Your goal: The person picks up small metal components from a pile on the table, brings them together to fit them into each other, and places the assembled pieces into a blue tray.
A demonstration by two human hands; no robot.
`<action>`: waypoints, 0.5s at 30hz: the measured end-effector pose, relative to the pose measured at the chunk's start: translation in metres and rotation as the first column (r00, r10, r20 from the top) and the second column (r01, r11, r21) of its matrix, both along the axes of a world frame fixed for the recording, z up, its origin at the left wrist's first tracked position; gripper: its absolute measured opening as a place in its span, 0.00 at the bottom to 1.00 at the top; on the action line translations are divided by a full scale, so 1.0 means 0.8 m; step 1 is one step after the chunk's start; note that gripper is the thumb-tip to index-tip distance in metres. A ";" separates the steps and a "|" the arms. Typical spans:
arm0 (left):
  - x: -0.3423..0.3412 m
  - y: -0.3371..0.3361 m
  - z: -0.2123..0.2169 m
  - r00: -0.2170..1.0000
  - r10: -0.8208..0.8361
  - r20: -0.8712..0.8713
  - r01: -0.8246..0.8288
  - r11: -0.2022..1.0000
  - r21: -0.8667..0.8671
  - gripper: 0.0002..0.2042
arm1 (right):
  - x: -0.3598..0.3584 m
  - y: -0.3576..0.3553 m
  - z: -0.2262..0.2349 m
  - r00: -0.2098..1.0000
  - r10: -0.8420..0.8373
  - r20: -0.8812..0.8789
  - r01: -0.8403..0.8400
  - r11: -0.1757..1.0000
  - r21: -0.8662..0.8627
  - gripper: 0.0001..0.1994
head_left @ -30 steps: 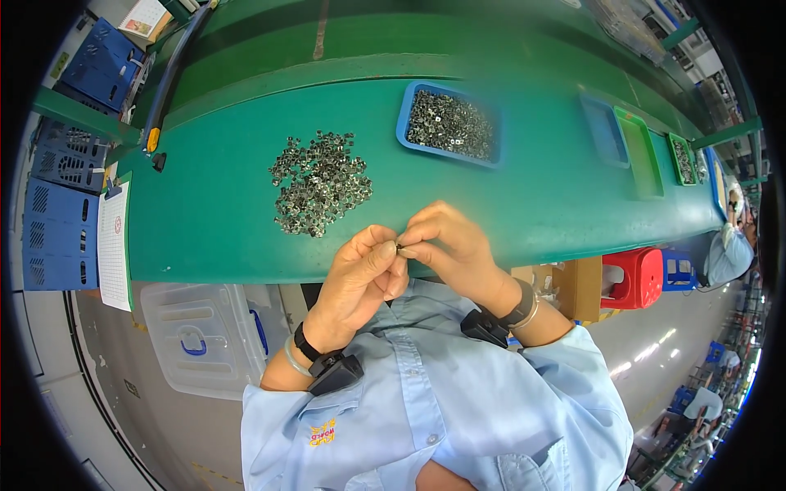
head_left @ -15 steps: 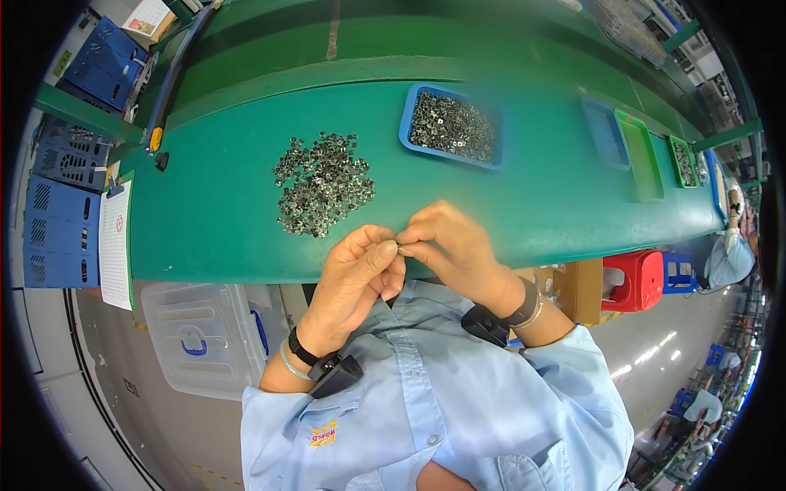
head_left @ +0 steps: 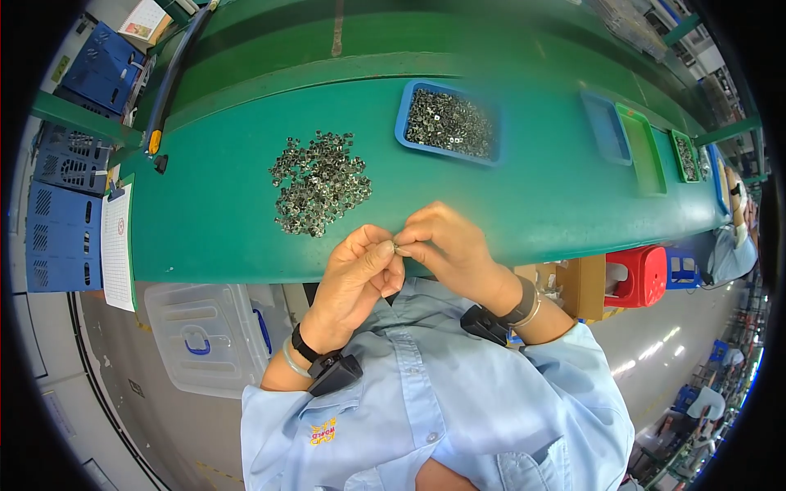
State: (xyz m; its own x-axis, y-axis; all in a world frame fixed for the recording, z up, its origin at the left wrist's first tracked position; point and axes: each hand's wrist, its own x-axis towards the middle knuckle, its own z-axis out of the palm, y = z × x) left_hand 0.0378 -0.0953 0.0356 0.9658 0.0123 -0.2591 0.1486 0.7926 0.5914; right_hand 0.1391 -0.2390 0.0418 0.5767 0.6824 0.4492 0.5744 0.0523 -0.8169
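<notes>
My left hand (head_left: 356,274) and my right hand (head_left: 450,250) meet at the near edge of the green table. Both are closed in a pinch, fingertips together, around a small metal piece (head_left: 396,246). Its exact shape is mostly covered by the fingers. Beyond my left hand lies a loose pile of small shiny metal pieces (head_left: 319,184), spread on the tabletop. Farther back, past my right hand, stands a blue tray (head_left: 399,131) filled with many similar small metal pieces.
At the right end of the table (head_left: 221,164) lie a blue tray (head_left: 604,129), a green tray (head_left: 643,151) and a small green tray of parts (head_left: 675,155). A clipboard (head_left: 117,245) and blue crates (head_left: 61,237) stand left. Below are a clear box (head_left: 196,327) and red stool (head_left: 643,278).
My hands stay pinched together in nearly the same spot, with only slight finger movement. The whole view has shifted a little.
</notes>
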 end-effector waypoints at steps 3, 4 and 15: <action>0.001 -0.001 0.010 0.999 0.015 -0.028 -0.013 0.996 0.086 0.07 | 0.005 -0.001 0.001 0.996 -0.008 0.094 0.011 0.999 -0.031 0.08; 0.001 -0.001 0.013 0.999 0.024 -0.042 -0.019 0.992 0.127 0.07 | 0.006 -0.001 0.001 0.995 -0.008 0.095 0.011 0.999 -0.031 0.08; 0.002 -0.005 0.014 1.000 -0.001 0.019 0.003 0.995 -0.096 0.07 | 0.001 0.000 -0.001 0.952 0.081 -0.294 -0.044 0.991 0.130 0.07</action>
